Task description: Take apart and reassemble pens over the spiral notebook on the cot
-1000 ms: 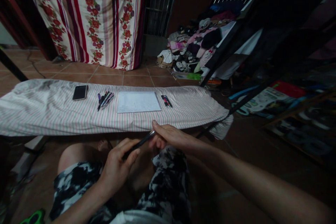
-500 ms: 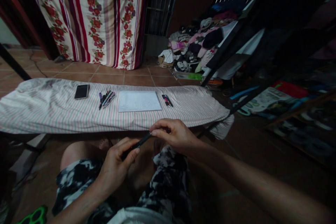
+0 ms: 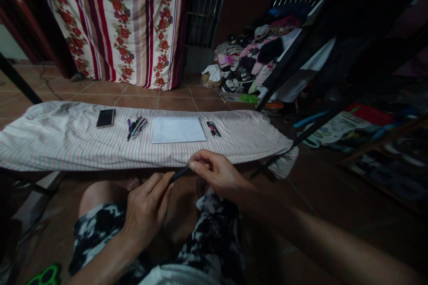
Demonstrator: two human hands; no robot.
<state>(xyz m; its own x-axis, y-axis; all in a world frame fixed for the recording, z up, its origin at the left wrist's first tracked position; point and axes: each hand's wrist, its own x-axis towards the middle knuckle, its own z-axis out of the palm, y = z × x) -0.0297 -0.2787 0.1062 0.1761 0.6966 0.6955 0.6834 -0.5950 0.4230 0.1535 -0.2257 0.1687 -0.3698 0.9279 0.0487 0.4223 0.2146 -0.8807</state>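
Observation:
A slim black pen (image 3: 180,173) is held above my lap, slanting up to the right. My left hand (image 3: 149,200) is closed round its lower end and hides that part. The fingertips of my right hand (image 3: 214,167) pinch its upper end. Beyond my hands, a spiral notebook (image 3: 179,130) lies open to a pale page on the striped cloth (image 3: 170,156). Left of the notebook is a loose bunch of pens (image 3: 136,127). On its right side, several more pens (image 3: 213,129) lie close together.
A dark-screened phone (image 3: 105,118) lies at the left of the cloth. Behind stand a floral curtain (image 3: 133,31) and a heap of clothes (image 3: 249,55). A dark slanting bar (image 3: 284,53) rises at the right. A green object (image 3: 47,274) is at lower left.
My left hand has turned over and its grip has shifted along the pen, so less of the pen shows. My right hand has moved slightly left.

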